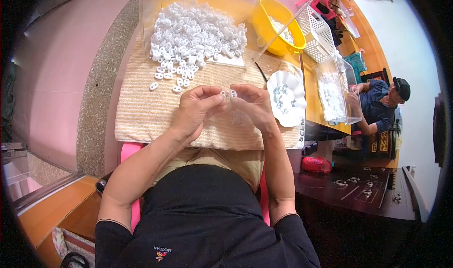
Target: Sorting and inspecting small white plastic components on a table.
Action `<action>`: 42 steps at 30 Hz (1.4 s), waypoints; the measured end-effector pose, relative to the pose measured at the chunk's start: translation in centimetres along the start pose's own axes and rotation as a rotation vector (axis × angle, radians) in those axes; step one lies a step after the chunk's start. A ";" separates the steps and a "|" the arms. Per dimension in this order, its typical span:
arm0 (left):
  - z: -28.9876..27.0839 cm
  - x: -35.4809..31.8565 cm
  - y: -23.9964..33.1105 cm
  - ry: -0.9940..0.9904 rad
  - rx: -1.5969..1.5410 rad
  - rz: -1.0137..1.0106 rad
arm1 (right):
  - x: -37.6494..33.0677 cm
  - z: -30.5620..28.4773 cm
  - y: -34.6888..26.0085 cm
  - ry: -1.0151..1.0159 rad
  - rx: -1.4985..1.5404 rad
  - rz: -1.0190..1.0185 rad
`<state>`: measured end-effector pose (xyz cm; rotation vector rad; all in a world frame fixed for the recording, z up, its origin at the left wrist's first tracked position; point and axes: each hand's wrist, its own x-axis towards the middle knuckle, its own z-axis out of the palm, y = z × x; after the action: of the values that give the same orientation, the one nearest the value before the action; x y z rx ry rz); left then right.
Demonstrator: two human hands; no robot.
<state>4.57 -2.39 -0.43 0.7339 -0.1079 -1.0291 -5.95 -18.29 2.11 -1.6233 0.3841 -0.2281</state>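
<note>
Both my hands meet above a striped towel. My left hand is closed in a pinch on a small clear-and-white piece, whose exact kind I cannot make out. Right beside it, my right hand pinches a white two-holed plastic piece between thumb and fingers. Whether the two pieces touch is too small to tell. Beyond my left hand, a large heap of white oval two-holed pieces spills onto the towel. A white wavy-rimmed dish with small greyish clear parts lies to the right.
A clear plastic bin lies around the heap. Behind the dish stand a yellow basin and a white perforated basket. On the right, a co-worker reaches toward a clear box of white pieces. A pink seat is under me.
</note>
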 end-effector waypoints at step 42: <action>0.2 -0.1 -0.4 0.014 0.106 -0.037 | -0.7 0.4 1.2 0.015 0.067 0.024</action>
<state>4.14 -2.47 -0.50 0.8416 -0.1376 -1.0596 -6.53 -17.70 0.92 -1.5514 0.4035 -0.2323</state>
